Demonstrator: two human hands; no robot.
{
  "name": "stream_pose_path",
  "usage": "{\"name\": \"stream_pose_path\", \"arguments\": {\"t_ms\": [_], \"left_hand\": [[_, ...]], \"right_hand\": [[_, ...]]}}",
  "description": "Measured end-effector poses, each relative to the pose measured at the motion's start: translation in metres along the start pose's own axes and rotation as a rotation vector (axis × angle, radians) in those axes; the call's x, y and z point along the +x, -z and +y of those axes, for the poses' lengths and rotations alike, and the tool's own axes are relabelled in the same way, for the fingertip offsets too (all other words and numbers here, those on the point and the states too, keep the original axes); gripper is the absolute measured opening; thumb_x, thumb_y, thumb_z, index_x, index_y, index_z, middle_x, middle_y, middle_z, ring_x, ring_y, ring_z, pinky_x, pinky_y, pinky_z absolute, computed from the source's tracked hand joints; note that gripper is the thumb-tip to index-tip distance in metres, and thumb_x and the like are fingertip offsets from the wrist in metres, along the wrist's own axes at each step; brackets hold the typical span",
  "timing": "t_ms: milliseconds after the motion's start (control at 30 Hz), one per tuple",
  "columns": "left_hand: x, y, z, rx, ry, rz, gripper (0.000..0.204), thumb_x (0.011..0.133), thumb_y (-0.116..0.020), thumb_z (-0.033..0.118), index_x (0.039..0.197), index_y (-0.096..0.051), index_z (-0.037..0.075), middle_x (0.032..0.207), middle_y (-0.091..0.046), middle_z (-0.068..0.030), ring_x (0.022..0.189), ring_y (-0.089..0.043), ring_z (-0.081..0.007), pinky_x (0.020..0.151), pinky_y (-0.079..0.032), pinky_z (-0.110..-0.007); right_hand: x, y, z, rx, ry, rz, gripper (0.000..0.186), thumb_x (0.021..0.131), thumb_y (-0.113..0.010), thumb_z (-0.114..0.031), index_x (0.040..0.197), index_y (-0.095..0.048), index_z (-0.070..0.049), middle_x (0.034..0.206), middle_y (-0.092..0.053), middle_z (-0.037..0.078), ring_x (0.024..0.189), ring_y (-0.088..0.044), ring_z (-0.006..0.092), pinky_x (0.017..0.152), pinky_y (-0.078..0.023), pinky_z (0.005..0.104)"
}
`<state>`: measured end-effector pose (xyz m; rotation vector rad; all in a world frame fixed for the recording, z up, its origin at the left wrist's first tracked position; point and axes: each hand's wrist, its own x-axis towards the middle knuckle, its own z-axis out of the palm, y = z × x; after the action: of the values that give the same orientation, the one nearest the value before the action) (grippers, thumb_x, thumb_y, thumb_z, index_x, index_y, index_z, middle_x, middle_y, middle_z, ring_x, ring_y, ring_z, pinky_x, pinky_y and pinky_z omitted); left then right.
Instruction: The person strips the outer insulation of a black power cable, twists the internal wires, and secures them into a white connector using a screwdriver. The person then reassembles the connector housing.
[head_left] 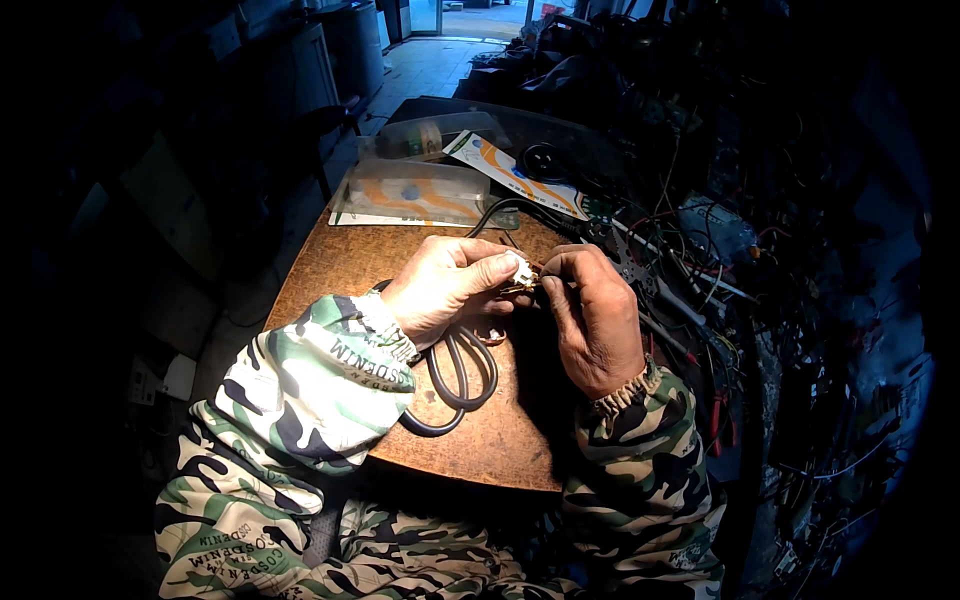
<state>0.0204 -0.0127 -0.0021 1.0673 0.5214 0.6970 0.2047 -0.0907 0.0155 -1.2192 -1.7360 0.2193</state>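
Observation:
My left hand grips a small white fitting with brass-coloured metal parts, thumb on top, above the middle of the wooden table. My right hand is just to its right, fingers bent and closed against the side of the fitting; whether they pinch a wire or the metal part is too small to tell. A thick dark cable lies in loops under and below my left hand. A small copper-coloured piece lies on the tabletop beneath the fitting.
Clear plastic packs and an orange-and-white package lie at the back, beside a coiled black cord. A jumble of wires, pliers and tools covers the right side. A tiled floor runs toward a bright doorway behind.

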Motion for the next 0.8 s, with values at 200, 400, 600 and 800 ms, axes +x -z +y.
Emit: {"name": "stream_pose_path", "arguments": {"t_ms": [200, 400, 600, 800], "left_hand": [[-0.004, 0.001, 0.005, 0.005, -0.013, -0.017, 0.029, 0.097, -0.064, 0.021, 0.114, -0.065, -0.003, 0.102, -0.070, -0.0101, 0.092, -0.069, -0.0172, 0.080, -0.058, -0.028], [-0.007, -0.004, 0.006, 0.104, -0.080, 0.033, 0.033, 0.096, -0.067, 0.022, 0.114, -0.065, -0.006, 0.100, -0.070, -0.0096, 0.087, -0.068, -0.0137, 0.078, -0.056, -0.025], [-0.011, -0.004, 0.006, 0.112, -0.111, 0.042, 0.031, 0.095, -0.067, 0.019, 0.114, -0.064, -0.007, 0.097, -0.070, -0.0093, 0.087, -0.067, -0.0126, 0.078, -0.056, -0.024], [-0.006, -0.006, 0.003, 0.239, -0.159, 0.044, 0.029, 0.095, -0.068, 0.017, 0.112, -0.066, -0.006, 0.096, -0.071, -0.0084, 0.088, -0.066, -0.0118, 0.078, -0.055, -0.024]], "right_hand": [[0.002, -0.004, -0.001, 0.039, 0.031, 0.020, 0.006, 0.088, -0.062, 0.003, 0.092, -0.059, 0.001, 0.090, -0.061, 0.016, 0.080, -0.064, 0.0317, 0.069, -0.051, 0.0369], [0.001, -0.006, -0.001, 0.058, 0.011, 0.081, 0.007, 0.085, -0.066, 0.001, 0.090, -0.062, 0.001, 0.085, -0.064, 0.016, 0.075, -0.065, 0.0307, 0.066, -0.051, 0.0356], [0.001, -0.010, 0.005, 0.337, -0.251, 0.020, 0.009, 0.086, -0.069, -0.002, 0.092, -0.064, 0.002, 0.082, -0.067, 0.014, 0.071, -0.067, 0.0230, 0.064, -0.052, 0.0314], [-0.002, -0.005, 0.011, 0.313, -0.263, 0.037, 0.012, 0.087, -0.071, -0.005, 0.092, -0.064, 0.004, 0.080, -0.069, 0.010, 0.071, -0.066, 0.0119, 0.064, -0.053, 0.0260]]}}
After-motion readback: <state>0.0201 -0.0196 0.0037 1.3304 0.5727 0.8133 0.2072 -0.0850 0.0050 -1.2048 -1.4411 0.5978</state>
